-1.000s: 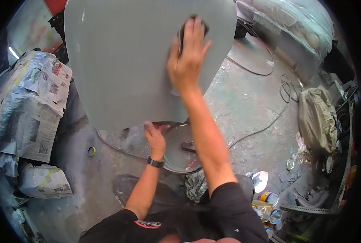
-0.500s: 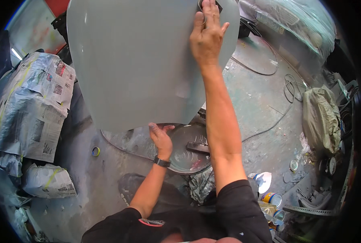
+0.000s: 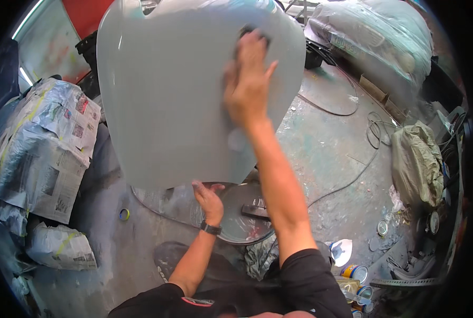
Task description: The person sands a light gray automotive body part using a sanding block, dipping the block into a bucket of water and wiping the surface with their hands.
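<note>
A large grey curved panel (image 3: 178, 100) fills the upper middle. My right hand (image 3: 249, 85), slightly blurred, presses a dark pad (image 3: 263, 40) onto it near the upper right, fingers over the pad. My left hand (image 3: 211, 204), with a dark watch on the wrist, has fingers spread at the panel's lower edge, touching or nearly touching it. Just below sits a round basin (image 3: 231, 236) of cloudy liquid holding a dark oblong object (image 3: 252, 211), partly behind my right forearm.
Newspaper-covered parts (image 3: 48, 153) stand on the left, a plastic-wrapped object (image 3: 369, 37) at upper right, a crumpled khaki cover (image 3: 414, 164) at right. Hoses (image 3: 369, 159) cross the paint-stained floor; paint cans (image 3: 358, 273) crowd the lower right. A tape roll (image 3: 124, 214) lies left.
My right hand moved up and right, then back down and left with the pad. The panel and my left hand appear lower in view, with more surroundings showing at the top.
</note>
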`<state>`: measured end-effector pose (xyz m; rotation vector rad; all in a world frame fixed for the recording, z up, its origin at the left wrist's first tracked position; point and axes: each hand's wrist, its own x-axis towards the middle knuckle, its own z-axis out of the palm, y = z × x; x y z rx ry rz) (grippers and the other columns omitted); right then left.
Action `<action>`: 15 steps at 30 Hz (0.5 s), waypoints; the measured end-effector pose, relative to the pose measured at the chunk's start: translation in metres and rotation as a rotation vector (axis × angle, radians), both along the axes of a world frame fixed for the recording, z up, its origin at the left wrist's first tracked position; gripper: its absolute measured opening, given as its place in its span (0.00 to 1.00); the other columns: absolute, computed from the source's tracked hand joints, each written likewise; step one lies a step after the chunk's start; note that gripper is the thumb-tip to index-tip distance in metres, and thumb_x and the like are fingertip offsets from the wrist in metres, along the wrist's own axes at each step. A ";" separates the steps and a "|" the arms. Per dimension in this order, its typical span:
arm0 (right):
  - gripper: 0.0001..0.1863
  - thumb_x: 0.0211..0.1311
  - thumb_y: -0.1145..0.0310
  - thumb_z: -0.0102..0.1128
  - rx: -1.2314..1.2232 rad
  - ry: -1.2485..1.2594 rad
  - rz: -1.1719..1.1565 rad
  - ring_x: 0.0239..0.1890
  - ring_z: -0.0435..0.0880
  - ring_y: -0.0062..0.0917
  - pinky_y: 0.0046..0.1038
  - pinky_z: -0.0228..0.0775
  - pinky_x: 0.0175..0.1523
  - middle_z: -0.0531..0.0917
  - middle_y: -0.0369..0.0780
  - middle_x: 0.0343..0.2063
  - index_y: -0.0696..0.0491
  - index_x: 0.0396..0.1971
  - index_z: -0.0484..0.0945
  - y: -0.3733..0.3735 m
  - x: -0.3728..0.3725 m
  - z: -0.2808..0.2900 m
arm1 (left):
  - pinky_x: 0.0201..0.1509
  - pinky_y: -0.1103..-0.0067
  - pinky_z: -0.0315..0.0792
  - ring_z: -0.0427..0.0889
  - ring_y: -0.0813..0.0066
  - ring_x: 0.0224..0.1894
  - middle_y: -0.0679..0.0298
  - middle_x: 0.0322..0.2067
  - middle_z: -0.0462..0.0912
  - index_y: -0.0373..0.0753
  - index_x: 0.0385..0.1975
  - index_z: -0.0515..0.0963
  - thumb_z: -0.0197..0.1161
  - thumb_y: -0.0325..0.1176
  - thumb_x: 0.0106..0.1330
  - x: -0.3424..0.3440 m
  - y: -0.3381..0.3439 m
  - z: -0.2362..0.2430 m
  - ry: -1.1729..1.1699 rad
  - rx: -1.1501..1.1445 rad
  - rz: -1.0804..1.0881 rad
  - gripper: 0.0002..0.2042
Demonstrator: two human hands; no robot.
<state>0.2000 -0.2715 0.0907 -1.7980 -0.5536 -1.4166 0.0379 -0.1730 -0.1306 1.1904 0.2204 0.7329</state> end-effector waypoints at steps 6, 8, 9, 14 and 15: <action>0.36 0.67 0.54 0.54 -0.276 -0.042 0.055 0.75 0.57 0.43 0.64 0.31 0.73 0.60 0.47 0.73 0.53 0.71 0.59 -0.009 -0.013 -0.007 | 0.31 0.75 0.76 0.80 0.70 0.41 0.61 0.43 0.79 0.37 0.51 0.70 0.36 0.64 0.75 -0.004 -0.003 0.006 0.021 0.008 0.019 0.32; 0.37 0.66 0.54 0.55 -0.120 -0.005 0.007 0.75 0.56 0.43 0.64 0.29 0.74 0.59 0.46 0.73 0.52 0.72 0.59 -0.024 0.015 0.030 | 0.31 0.74 0.77 0.80 0.70 0.41 0.61 0.42 0.79 0.37 0.52 0.70 0.36 0.64 0.75 -0.003 -0.011 0.001 0.015 0.011 -0.005 0.32; 0.37 0.65 0.55 0.57 -0.022 0.018 0.007 0.75 0.57 0.43 0.64 0.29 0.74 0.60 0.46 0.73 0.52 0.72 0.59 -0.023 0.023 0.041 | 0.31 0.74 0.77 0.80 0.70 0.41 0.61 0.42 0.79 0.37 0.52 0.70 0.36 0.64 0.75 -0.001 -0.009 -0.002 0.010 0.026 -0.007 0.32; 0.35 0.65 0.56 0.58 -0.305 -0.084 0.101 0.73 0.61 0.45 0.66 0.37 0.72 0.62 0.49 0.71 0.54 0.69 0.62 0.032 -0.036 -0.023 | 0.31 0.75 0.77 0.80 0.70 0.40 0.61 0.41 0.79 0.37 0.51 0.70 0.36 0.64 0.76 -0.001 0.005 0.000 0.011 0.031 0.039 0.32; 0.35 0.65 0.56 0.58 -0.379 -0.098 0.139 0.73 0.61 0.46 0.66 0.38 0.72 0.62 0.51 0.71 0.55 0.69 0.62 0.025 -0.038 -0.026 | 0.31 0.75 0.77 0.80 0.70 0.40 0.61 0.42 0.79 0.37 0.51 0.70 0.36 0.64 0.75 -0.002 0.004 0.004 0.010 0.047 0.037 0.32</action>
